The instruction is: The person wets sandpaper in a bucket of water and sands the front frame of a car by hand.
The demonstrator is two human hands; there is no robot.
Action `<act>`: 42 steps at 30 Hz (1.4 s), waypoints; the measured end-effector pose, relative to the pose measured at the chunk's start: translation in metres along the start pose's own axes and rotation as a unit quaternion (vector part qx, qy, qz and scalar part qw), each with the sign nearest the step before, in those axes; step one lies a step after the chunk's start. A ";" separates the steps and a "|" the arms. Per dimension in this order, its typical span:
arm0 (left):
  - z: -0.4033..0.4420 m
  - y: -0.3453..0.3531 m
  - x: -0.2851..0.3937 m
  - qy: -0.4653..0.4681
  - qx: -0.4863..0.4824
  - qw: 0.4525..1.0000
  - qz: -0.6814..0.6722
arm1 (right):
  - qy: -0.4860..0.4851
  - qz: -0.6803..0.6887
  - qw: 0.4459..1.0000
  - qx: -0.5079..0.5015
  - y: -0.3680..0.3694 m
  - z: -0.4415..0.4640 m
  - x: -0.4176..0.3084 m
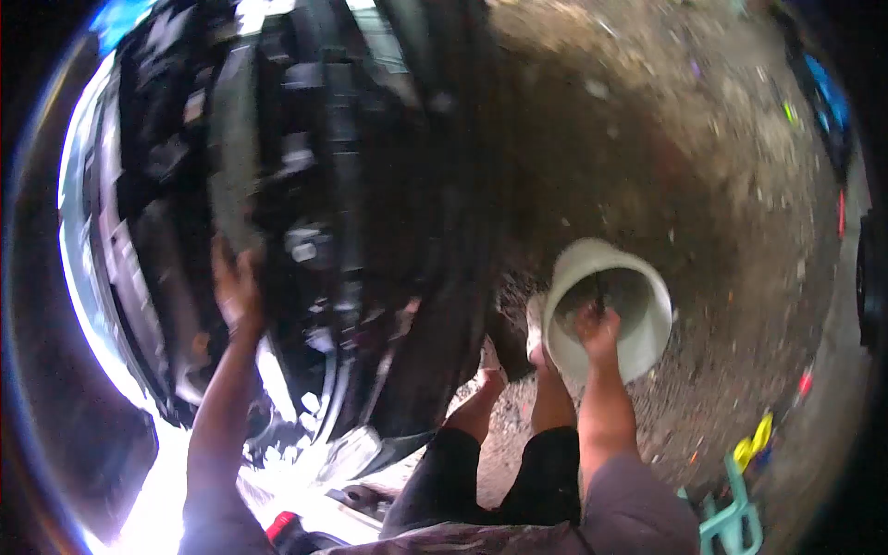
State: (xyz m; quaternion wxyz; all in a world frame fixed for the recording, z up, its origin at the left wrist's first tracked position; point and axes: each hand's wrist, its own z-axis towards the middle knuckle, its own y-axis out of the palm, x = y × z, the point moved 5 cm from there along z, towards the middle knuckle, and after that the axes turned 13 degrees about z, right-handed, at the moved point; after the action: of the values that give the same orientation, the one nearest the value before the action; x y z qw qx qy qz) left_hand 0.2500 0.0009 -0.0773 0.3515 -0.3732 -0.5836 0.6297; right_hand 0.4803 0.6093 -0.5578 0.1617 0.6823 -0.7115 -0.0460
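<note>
Dark, cluttered structure (324,203) fills the left, the left hand (239,289) lying on it with fingers parted; rightward, the right hand (598,328) reaches inside the white bucket (581,257) (its grip too blurred to tell). Pulling against the rim could tip it.

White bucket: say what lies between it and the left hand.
Across the head view from the left hand: a dark ribbed bulk, some dirt, then a foot beside the white bucket.
</note>
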 end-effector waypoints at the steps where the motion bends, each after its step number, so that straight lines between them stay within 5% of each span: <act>1: -0.009 -0.005 0.018 0.003 0.002 0.999 -0.047 | 0.022 0.006 1.000 0.006 -0.003 -0.011 -0.002; 3: -0.007 -0.001 0.016 0.048 0.017 0.998 0.045 | -0.018 -0.047 0.997 -0.064 0.068 -0.102 0.022; 8: -0.016 -0.020 0.038 0.082 0.023 0.996 0.002 | 0.054 -0.173 0.966 -0.183 0.223 -0.233 0.091; 16: 0.005 -0.038 0.069 0.117 0.058 0.991 -0.005 | 0.232 -0.323 0.849 -0.348 0.437 -0.378 0.384; 20: 0.047 -0.040 0.072 0.129 0.071 0.987 -0.064 | 0.123 -0.470 0.810 -0.329 0.468 -0.372 0.506; 22: 0.071 -0.023 0.078 0.241 0.095 0.966 0.015 | 0.035 -0.507 0.789 -0.345 0.492 -0.326 0.529; 23: 0.080 -0.014 0.075 0.244 0.029 0.968 0.040 | -0.009 -0.517 0.787 -0.337 0.507 -0.323 0.534; 24: 0.079 -0.024 0.074 0.246 0.026 0.968 0.037 | -0.054 -0.526 0.783 -0.329 0.522 -0.321 0.535; 28: 0.067 -0.048 0.068 0.227 0.023 0.973 -0.040 | 0.029 -0.453 0.804 -0.385 0.563 -0.326 0.509; 33: -0.007 -0.044 0.044 0.246 0.061 0.965 0.064 | -0.013 -0.416 0.820 -0.393 0.563 -0.365 0.408; 42: -0.052 -0.041 0.029 0.277 -0.037 0.950 0.138 | -0.154 -0.342 0.886 -0.274 0.440 -0.375 0.168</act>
State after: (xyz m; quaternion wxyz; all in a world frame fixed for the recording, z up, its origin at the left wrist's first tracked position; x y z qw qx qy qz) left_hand 0.2821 0.0539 -0.0403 0.3952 -0.6227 -0.4292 0.5213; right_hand 0.1670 0.5308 -0.0505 0.2053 0.7962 -0.4091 -0.3958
